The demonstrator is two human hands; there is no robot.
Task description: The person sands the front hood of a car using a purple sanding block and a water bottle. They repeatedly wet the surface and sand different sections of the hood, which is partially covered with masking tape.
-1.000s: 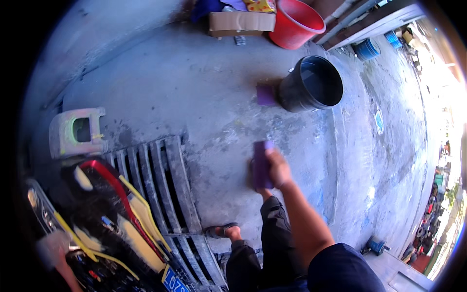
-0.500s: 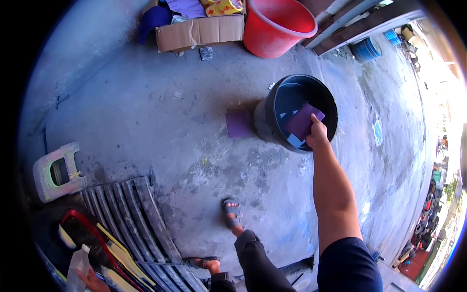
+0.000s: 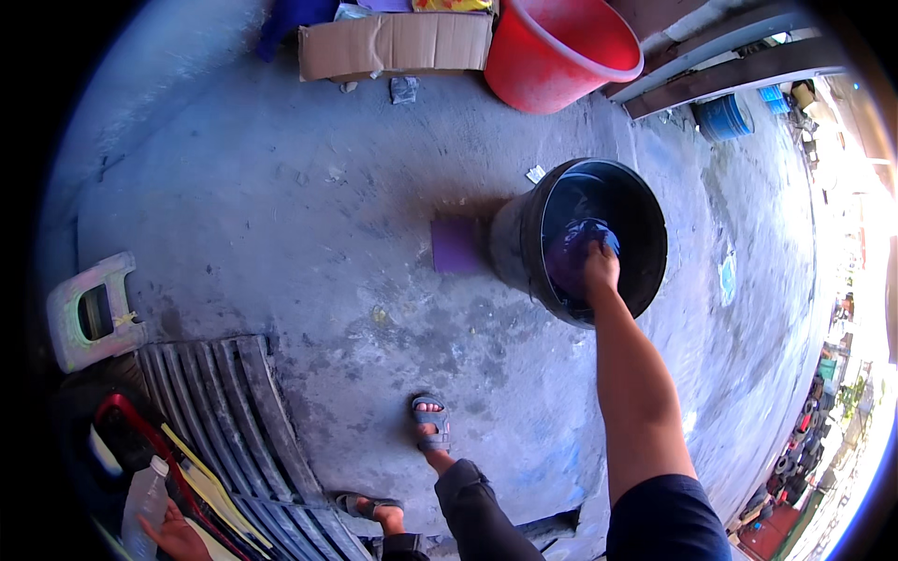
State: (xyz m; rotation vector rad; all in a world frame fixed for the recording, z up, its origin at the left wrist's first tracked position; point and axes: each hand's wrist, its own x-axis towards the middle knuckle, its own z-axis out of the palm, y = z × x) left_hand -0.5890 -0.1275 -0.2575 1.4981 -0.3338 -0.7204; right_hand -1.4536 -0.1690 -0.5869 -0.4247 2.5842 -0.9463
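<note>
My right hand (image 3: pixel 601 269) reaches down inside a black bucket (image 3: pixel 510 245) of water, fingers closed on a purple sheet (image 3: pixel 567 262), sandpaper by its look. The sheet lies at least partly under the water, and its far edge is hard to make out. Another purple sheet (image 3: pixel 454 246) rests flat on the floor, just left of the bucket. At the lower left, my left hand (image 3: pixel 174 537) is wrapped round a clear plastic bottle (image 3: pixel 145 497) with its cap end up; part of that hand is cut off by the picture's dark rim.
A red tub (image 3: pixel 561 70) and a cardboard box (image 3: pixel 393 45) with packages stand at the far side. On the left are a pale plastic stool (image 3: pixel 94 313), a metal floor grate (image 3: pixel 220 393) and a red-edged panel (image 3: pixel 140 425). A blue drum (image 3: pixel 722 118) stands far right.
My right hand has lowered the purple sheet from above the water down into it. The whole view has shifted slightly. My left hand stays by the bottle.
</note>
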